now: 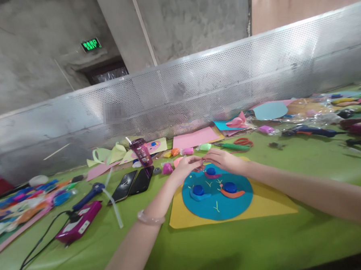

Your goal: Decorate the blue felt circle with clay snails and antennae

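Observation:
My left hand and my right hand meet fingertip to fingertip above the top edge of a blue paper circle. Both are closed in a pinch; anything between the fingertips is too small to make out. The circle lies on a yellow sheet. Three snail shapes rest on it: one with an orange body, one with a light blue body, and one with a magenta body just below my fingers. Each carries a dark blue round piece as its shell. Thin yellow-green Y marks lie between them.
Beyond my hands lie green-and-orange scissors, bagged clay lumps and pink paper. Two phones, a drink cup, a glue gun and a magenta power strip are left. Another glue gun lies right.

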### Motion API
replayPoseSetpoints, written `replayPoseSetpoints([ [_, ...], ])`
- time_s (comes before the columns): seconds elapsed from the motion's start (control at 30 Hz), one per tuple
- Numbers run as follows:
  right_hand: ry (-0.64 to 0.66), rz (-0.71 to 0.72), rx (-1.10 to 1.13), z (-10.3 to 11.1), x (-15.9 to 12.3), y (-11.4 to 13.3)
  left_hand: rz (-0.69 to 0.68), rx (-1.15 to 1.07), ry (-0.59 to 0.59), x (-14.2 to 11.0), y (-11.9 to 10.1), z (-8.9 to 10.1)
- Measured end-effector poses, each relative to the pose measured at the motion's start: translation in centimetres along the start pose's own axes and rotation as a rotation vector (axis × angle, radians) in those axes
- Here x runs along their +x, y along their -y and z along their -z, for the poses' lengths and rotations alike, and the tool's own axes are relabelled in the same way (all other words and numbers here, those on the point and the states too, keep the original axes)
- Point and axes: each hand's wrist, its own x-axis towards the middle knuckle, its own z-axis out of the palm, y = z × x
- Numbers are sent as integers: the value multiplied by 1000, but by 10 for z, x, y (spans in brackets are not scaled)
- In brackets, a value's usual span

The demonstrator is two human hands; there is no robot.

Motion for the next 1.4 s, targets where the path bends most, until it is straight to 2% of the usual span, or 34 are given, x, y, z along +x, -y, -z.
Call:
replayPoseSetpoints([
  [0.23,-54,-86,38,-4,-1,-4,14,-11,5,0,0,0],
  [0.5,-23,-81,27,-1,-1,-1,36,-18,-16,0,-2,0],
  [0.7,-55,-61,54,0,1,-1,40,-18,-34,1,-3,2],
  [0.9,6,-106,73,0,1,0,16,-35,-35,1,1,6],
  [1.07,-11,-115,106,-1,1,-1,26,-14,-51,2,3,7],
  [1.4,123,-194,151,4,2,3,26,-22,-94,3,3,7],
])
